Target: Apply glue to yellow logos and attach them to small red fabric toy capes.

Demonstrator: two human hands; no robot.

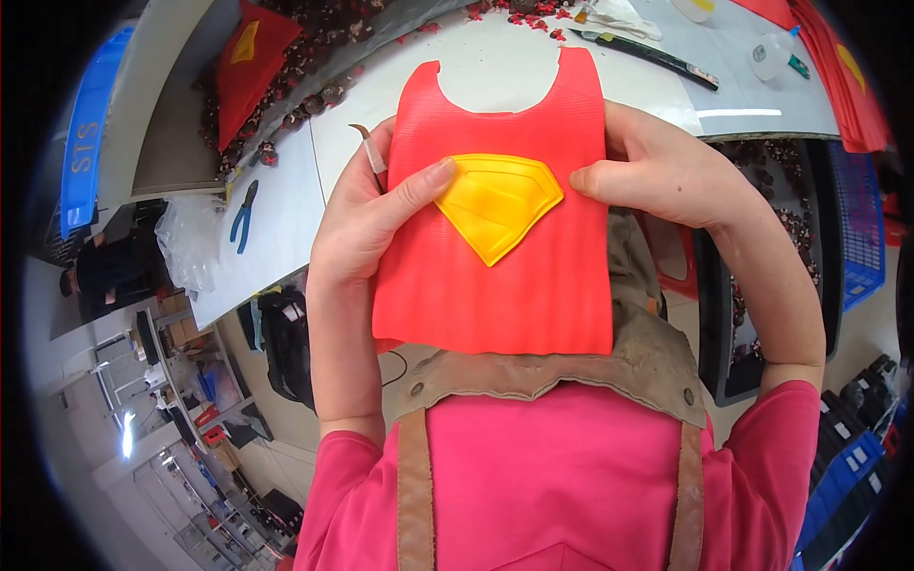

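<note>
A red, ribbed, flexible cape-shaped piece (495, 309) with a scooped neck is spread out in front of my chest. On it sits a yellow shield-shaped patch (503, 200), its point toward me. My left hand (357, 214) grips the piece's left side, thumb pressed on the patch's left corner. A small curved brown tip with a white wrap (372, 152) sticks out by that hand's fingers; I cannot make out its kind. The right edge is pinched by my right hand (666, 176), thumb in front beside the patch and fingers hidden behind.
Blue-handled pliers (244, 217) lie on the white table (286, 200), near a clear plastic bag (186, 243). Farther back are a black utility knife (652, 59), dark and red scraps (328, 90) and another red piece (252, 71). A black tray (716, 324) of small parts stands right.
</note>
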